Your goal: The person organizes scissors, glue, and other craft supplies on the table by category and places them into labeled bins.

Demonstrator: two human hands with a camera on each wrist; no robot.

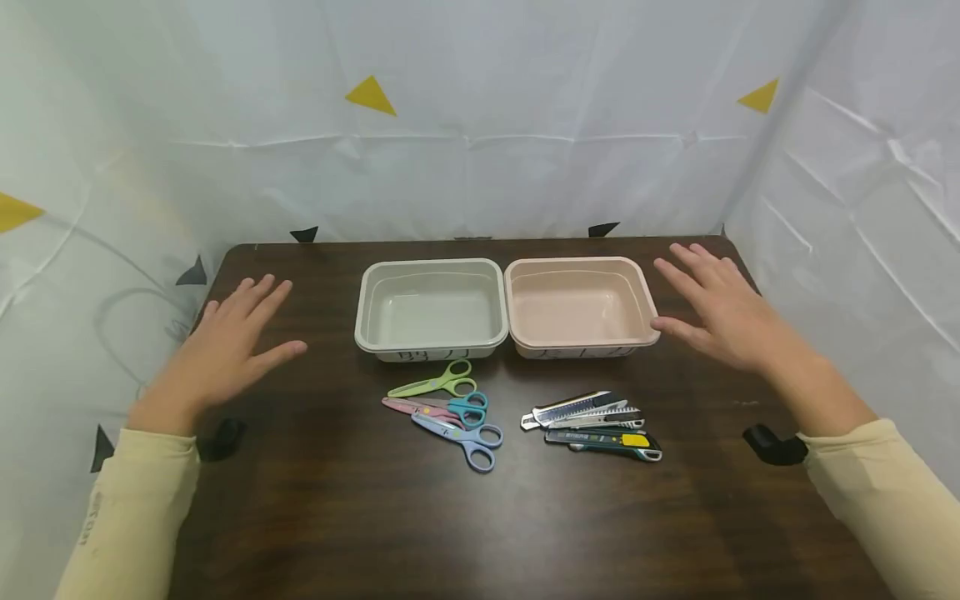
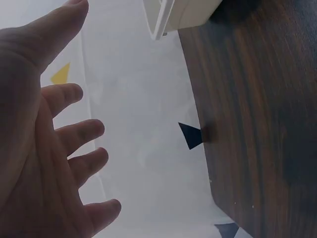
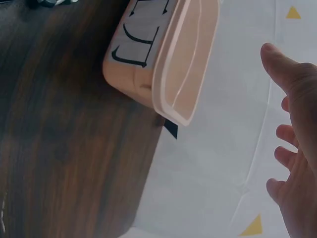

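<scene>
My left hand hovers over the table's left side, fingers spread, holding nothing. On the other side my right hand is likewise spread and bare, its thumb overlapping the pink bin's right rim in the head view. Side by side stand a grey-white bin and a pink bin, both with nothing inside. In front of the first lie several scissors: green scissors, teal-handled and pink ones overlapping, and blue scissors. Several utility knives lie bunched before the pink bin.
Everything stands on a dark wooden table. White sheeting with yellow and black triangles hangs behind and at both sides. Dark lettering marks the pink bin's front label. A black object sits beside the right sleeve.
</scene>
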